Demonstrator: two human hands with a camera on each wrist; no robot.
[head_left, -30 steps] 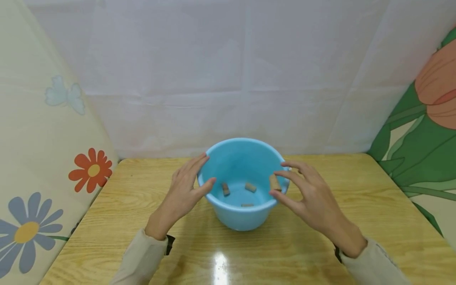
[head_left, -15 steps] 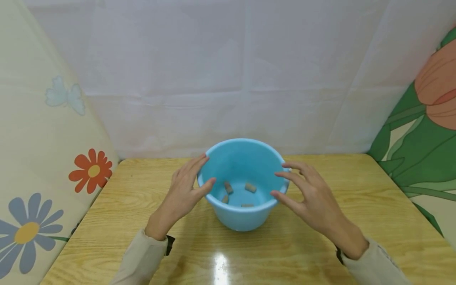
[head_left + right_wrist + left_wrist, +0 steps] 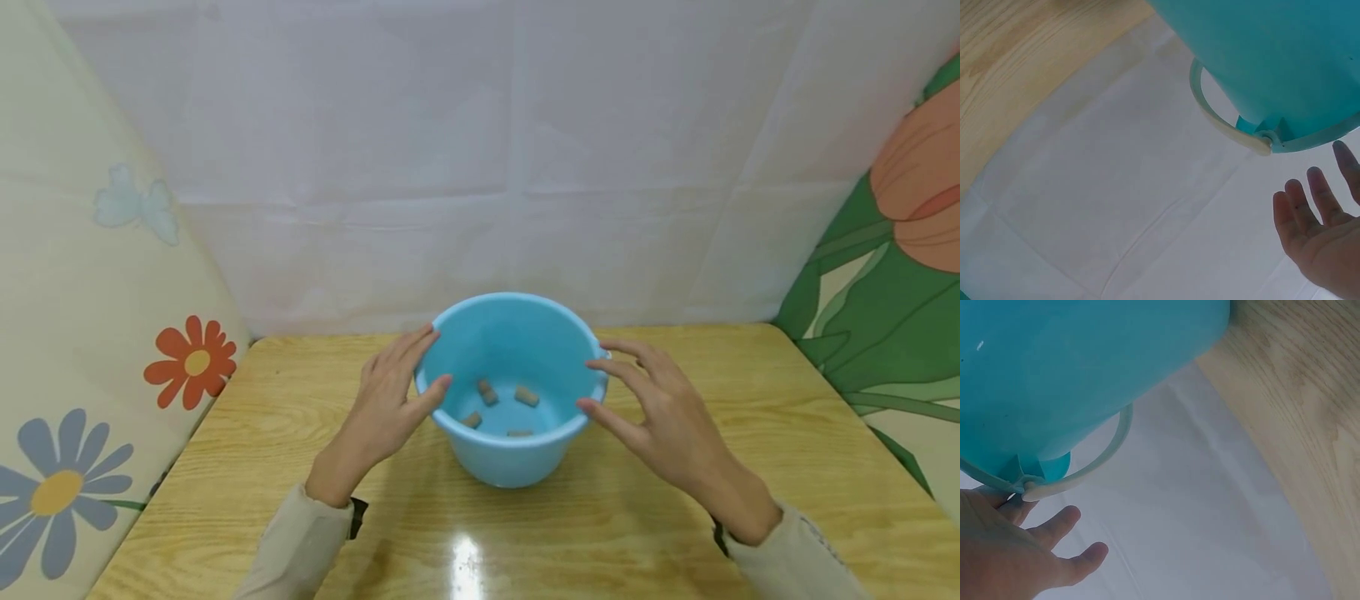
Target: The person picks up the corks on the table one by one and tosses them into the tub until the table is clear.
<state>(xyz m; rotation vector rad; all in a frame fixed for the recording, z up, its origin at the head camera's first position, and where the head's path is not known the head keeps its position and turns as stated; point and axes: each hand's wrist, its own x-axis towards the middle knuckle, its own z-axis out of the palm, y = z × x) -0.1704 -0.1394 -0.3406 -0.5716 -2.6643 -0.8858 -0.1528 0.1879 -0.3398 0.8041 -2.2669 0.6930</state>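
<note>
A light blue plastic bucket [image 3: 510,460] stands on the wooden table. Several brown corks lie in it: one cork [image 3: 527,396] is right of the middle, another cork [image 3: 487,392] left of it, and a third cork [image 3: 472,420] nearer the front wall. My left hand [image 3: 386,404] holds the bucket's left rim, thumb over the inside. In the left wrist view, two of its fingers [image 3: 1060,526] stick out below the rim. At the right rim, my right hand [image 3: 663,417] has its fingers spread and holds nothing; its fingertips are right by the edge.
The bucket's pale handle [image 3: 1225,128] hangs down at the back, seen in both wrist views. A white cloth [image 3: 480,167] rises behind the table [image 3: 300,467]. Flower-printed cloths flank it, a pale left cloth [image 3: 90,317] and a green-leaved right cloth [image 3: 900,308].
My right hand let go of a cork, which fell into the bucket and lies among the others. Some corks shifted. The right hand drew slightly right; the left stayed at the rim.
</note>
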